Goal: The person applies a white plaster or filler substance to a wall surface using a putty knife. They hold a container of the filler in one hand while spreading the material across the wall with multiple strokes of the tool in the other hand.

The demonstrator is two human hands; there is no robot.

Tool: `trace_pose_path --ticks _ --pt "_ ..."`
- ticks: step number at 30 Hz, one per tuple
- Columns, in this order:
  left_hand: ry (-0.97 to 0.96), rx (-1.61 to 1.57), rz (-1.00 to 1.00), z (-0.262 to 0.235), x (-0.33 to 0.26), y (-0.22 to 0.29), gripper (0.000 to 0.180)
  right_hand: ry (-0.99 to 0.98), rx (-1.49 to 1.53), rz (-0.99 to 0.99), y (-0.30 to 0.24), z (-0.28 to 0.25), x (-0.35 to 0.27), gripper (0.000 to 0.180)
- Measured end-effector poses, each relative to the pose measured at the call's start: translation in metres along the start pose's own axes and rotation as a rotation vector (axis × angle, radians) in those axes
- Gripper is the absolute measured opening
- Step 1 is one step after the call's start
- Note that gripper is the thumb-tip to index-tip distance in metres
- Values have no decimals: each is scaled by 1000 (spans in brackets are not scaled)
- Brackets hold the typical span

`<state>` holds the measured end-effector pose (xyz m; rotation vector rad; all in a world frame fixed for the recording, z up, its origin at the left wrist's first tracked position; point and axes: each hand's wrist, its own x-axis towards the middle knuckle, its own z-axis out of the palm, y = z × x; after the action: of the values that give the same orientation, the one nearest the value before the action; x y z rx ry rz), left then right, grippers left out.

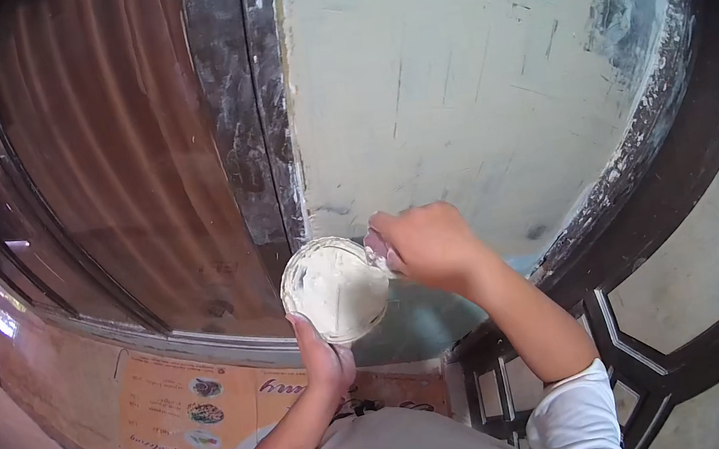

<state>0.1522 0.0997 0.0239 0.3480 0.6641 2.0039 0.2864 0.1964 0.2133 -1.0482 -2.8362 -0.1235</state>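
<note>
My left hand (326, 364) is closed on a round white tub (286, 289), its thumb at the rim and the other fingers mostly hidden beneath. Thick off-white putty (344, 292) fills the tub, with a smooth wiped patch on its surface. At the tub's right rim, my right hand (433, 246) is closed around a small putty-smeared scraper (376, 250). The scraper's end is hard to make out, and white paste marks the fingers near it. Just beyond both hands rises a panel (448, 72) coated in pale putty, with scratches and bluish-grey patches at its right edge.
Left of the panel runs a dark, paint-spotted frame (237, 122) beside a brown curtain (105, 142) behind glass. A dark lattice with pale panes (698, 248) stands close on the right. Printed orange cardboard sheets (172, 401) lie on the floor at lower left.
</note>
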Motion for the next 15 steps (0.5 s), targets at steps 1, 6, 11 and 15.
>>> trace_pose_path --ticks 1,6,11,15 --pt "4 -2 -1 -4 0 0 68 -4 0 -1 0 5 4 23" --pt "25 -44 -59 -19 4 3 63 -74 278 71 10 53 12 28" --pt "-41 7 -233 -22 -2 12 66 -23 460 -28 -8 64 -2 22" --pt "-123 -32 -280 -18 -1 22 65 227 307 -90 -22 27 -3 20"
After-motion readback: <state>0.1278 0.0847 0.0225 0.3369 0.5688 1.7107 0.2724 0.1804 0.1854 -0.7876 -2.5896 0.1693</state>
